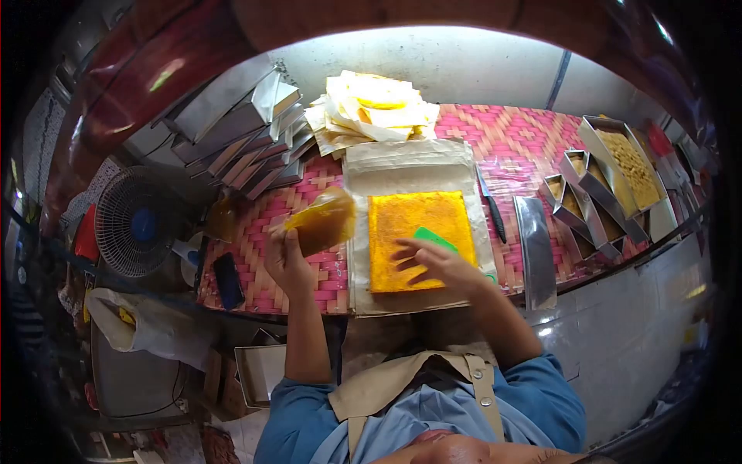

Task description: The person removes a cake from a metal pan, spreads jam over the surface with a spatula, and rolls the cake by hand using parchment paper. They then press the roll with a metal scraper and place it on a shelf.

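Note:
My left hand (288, 255) grips a clear plastic bag (325, 224) of brown, jam-like filling, raised at the left of a cake. The flat, square yellow-orange cake (394, 213) lies on pale paper sheets (410, 164). Over its middle is my right hand (434, 263), slightly blurred, with some fingers apart. A green plastic scraper (434, 238) sticks out along this hand's far side and seems held in it; the grip itself is hidden. A black-handled knife (493, 209) rests right of the paper.
Yellow-stained papers (379, 104) are piled at the back. Metal pans (247, 131) stack at the left; filled tins (630, 162) and a long metal piece (535, 251) stand right. A phone (228, 281) and a fan (139, 224) are left. A woven-pattern cover (510, 127) spans the table.

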`<state>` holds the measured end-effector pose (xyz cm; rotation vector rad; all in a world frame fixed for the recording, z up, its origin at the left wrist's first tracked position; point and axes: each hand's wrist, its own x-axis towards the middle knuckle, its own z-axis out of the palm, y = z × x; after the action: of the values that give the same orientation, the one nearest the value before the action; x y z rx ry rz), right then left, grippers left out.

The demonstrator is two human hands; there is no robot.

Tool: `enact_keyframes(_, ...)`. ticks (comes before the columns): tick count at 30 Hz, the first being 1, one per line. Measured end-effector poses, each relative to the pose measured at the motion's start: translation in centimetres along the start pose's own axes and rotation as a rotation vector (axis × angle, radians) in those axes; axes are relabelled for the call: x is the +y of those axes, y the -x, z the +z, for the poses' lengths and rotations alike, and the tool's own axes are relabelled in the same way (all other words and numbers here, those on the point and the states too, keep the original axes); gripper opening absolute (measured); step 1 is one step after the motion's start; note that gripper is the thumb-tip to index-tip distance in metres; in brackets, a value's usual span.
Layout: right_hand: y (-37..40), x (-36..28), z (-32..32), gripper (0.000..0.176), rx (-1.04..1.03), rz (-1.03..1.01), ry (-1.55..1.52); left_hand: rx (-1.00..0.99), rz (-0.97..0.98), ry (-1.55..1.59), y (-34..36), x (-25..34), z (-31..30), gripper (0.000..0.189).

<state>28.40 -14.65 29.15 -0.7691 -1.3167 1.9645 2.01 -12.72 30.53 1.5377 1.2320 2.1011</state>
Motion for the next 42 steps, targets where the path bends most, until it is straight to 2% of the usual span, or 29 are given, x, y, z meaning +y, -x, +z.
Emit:
enact_keyframes(1,-0.7,1.4,1.0,0.076,-0.152,-0.01,-0.239,-0.004,-0.005,0.006,0.4,0.6,0.8,0.009)
enact_keyframes(2,-1.3,2.6,1.9,0.082,-0.294,-0.01,-0.471,-0.091,-0.015,0.125,1.0,1.3,1.9,0.008)
enact_keyframes(3,-1.5,2.7,2.8,0.082,-0.289,-0.009,-0.469,-0.176,-0.025,0.242,1.7,2.0,3.0,0.008)
enact_keyframes(5,-1.2,2.5,4.1,0.092,-0.449,-0.232,-0.968,-0.479,0.093,0.316,2.6,3.4,4.9,0.01)
enact_keyframes(6,-0.3,2.6,4.0,0.099,-0.274,-0.178,-0.938,-0.478,0.091,0.32,2.5,3.7,5.4,0.01)
enact_keyframes(8,0.3,2.4,2.6,0.099,-0.236,-0.228,-1.042,-0.575,0.29,-0.048,2.5,4.1,5.9,0.014)
enact_keyframes(9,0.6,2.1,1.7,0.098,-0.201,-0.28,-1.142,-0.575,0.285,-0.048,3.1,4.3,5.8,0.014)
enact_keyframes(10,0.8,1.7,0.6,0.098,-0.104,-0.315,-1.079,-0.505,0.25,-0.134,4.0,4.6,5.5,0.014)
enact_keyframes(11,1.0,0.8,-0.4,0.09,-0.03,-0.353,-0.942,-0.432,0.22,-0.217,4.8,4.8,5.1,0.015)
enact_keyframes(12,1.1,0.4,-1.7,0.084,0.119,-0.402,-0.83,-0.465,0.313,-0.208,6.6,3.4,4.3,0.017)
enact_keyframes(14,1.3,0.1,-4.8,0.069,0.331,-0.506,-0.592,-0.942,0.34,-0.014,9.7,2.6,2.6,0.019)
enact_keyframes(15,1.3,-0.1,-6.5,0.06,0.392,-0.564,-0.466,-0.952,0.445,0.027,10.9,3.5,2.6,0.021)
enact_keyframes(16,1.0,-0.5,-7.7,0.06,0.389,-0.558,-0.466,-1.083,0.403,0.011,12.7,3.2,1.9,0.022)
enact_keyframes(17,0.6,-1.0,-8.8,0.052,0.495,-0.589,-0.342,-1.22,0.264,0.005,14.4,3.0,1.1,0.023)
enact_keyframes(18,0.1,-1.4,-9.4,0.046,0.598,-0.618,-0.216,-1.269,0.216,-0.022,16.0,1.8,0.3,0.023)
enact_keyframes(20,-0.6,-2.3,-9.8,0.042,0.594,-0.56,-0.13,-1.314,0.17,-0.048,17.8,0.6,-1.5,0.023)
enact_keyframes(22,-1.6,-2.6,-10.0,0.038,0.61,-0.466,0.008,-1.453,-0.256,-0.469,18.2,0.5,-3.7,0.022)
enact_keyframes(23,-2.0,-2.8,-9.8,0.038,0.608,-0.464,0.008,-1.451,-0.259,-0.47,18.8,-0.4,-5.0,0.022)
enact_keyframes(25,-2.8,-2.9,-9.4,0.037,0.568,-0.402,0.009,-1.292,0.148,-0.493,20.0,-2.7,-7.2,0.022)
enact_keyframes(26,-3.1,-2.7,-9.3,0.037,0.56,-0.397,0.007,-1.188,0.15,-0.451,20.8,-3.1,-8.1,0.024)
enact_keyframes(30,-4.4,-2.5,-9.6,0.038,0.588,-0.435,0.079,-1.039,0.122,-0.446,21.8,-2.8,-9.8,0.028)
enact_keyframes(32,-4.9,-2.4,-10.3,0.038,0.569,-0.443,0.082,-0.857,0.136,-0.502,22.0,-2.7,-10.2,0.033)
enact_keyframes(35,-5.5,-2.3,-11.1,0.036,0.606,-0.452,0.098,-0.741,0.161,-0.601,21.9,-2.9,-10.9,0.033)
enact_keyframes(37,-5.6,-2.6,-11.2,0.034,0.698,-0.446,0.395,-0.698,0.189,-0.629,21.0,-3.1,-11.5,0.03)
enact_keyframes(40,-4.7,-3.5,-10.1,0.037,0.743,-0.458,0.565,-0.576,0.243,-0.655,19.0,-2.3,-11.9,0.023)
enact_keyframes(41,-4.8,-3.2,-9.9,0.037,0.741,-0.464,0.567,-0.572,0.247,-0.655,18.4,-2.3,-11.5,0.023)
enact_keyframes(42,-4.9,-2.6,-9.7,0.038,0.734,-0.587,0.4,-0.478,0.254,-0.549,18.0,-2.2,-11.2,0.027)
